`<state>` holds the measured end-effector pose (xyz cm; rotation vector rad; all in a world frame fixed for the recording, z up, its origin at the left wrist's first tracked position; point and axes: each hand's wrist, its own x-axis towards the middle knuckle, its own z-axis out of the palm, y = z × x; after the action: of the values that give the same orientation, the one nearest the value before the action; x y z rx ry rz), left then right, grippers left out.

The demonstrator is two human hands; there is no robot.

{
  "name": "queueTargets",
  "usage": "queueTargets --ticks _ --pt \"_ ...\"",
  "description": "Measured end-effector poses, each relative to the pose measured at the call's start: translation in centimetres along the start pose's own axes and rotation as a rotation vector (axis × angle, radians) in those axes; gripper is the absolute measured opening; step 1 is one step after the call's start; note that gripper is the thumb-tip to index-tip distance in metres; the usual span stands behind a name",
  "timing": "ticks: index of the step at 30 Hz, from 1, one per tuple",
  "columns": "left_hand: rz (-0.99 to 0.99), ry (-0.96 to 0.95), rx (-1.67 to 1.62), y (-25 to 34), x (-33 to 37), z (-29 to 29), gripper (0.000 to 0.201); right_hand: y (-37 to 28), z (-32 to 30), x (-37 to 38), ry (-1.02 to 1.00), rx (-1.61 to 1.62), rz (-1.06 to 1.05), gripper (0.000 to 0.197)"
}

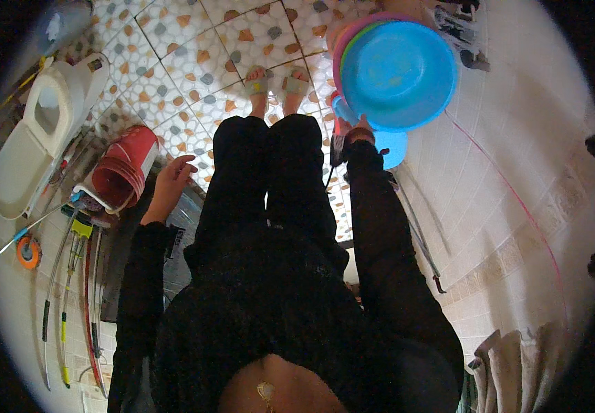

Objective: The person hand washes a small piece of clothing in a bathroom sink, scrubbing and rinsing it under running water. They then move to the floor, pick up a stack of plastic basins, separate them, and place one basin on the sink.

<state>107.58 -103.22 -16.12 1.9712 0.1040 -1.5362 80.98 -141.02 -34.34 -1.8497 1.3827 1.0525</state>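
My left hand (171,184) hangs at my left side beside a red bucket (139,148). Its fingers are loosely bent and apart, with nothing in them. On the other side, my right hand (361,131) is at the near left rim of a large blue basin (397,76). Small blue and red pieces (341,110) show just beyond this hand. Its fingers are mostly hidden, and whether they grip anything cannot be made out. Pink and green basins (342,51) sit beneath the blue one, their edges showing at its left.
A white toilet (46,124) with its lid raised stands at the left. Several long-handled cleaning tools (70,289) lean by the left wall, near an orange tape roll (28,252). Patterned tiles (187,62) cover the floor. A pink cord (511,186) runs along the right wall.
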Motion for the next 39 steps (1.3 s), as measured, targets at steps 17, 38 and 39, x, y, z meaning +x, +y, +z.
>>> queueTargets --ticks 17,38,39 --pt "0.294 -0.104 0.092 5.2 15.0 12.4 0.023 13.7 4.5 -10.0 0.155 2.448 0.442 0.011" --pt "0.441 0.059 0.214 10.1 35.5 30.3 0.057 21.4 21.0 -22.5 0.497 2.812 0.928 0.022" --pt "0.422 -0.028 0.036 9.8 35.5 30.1 0.055 21.6 21.5 -22.7 0.487 2.855 0.927 0.018"
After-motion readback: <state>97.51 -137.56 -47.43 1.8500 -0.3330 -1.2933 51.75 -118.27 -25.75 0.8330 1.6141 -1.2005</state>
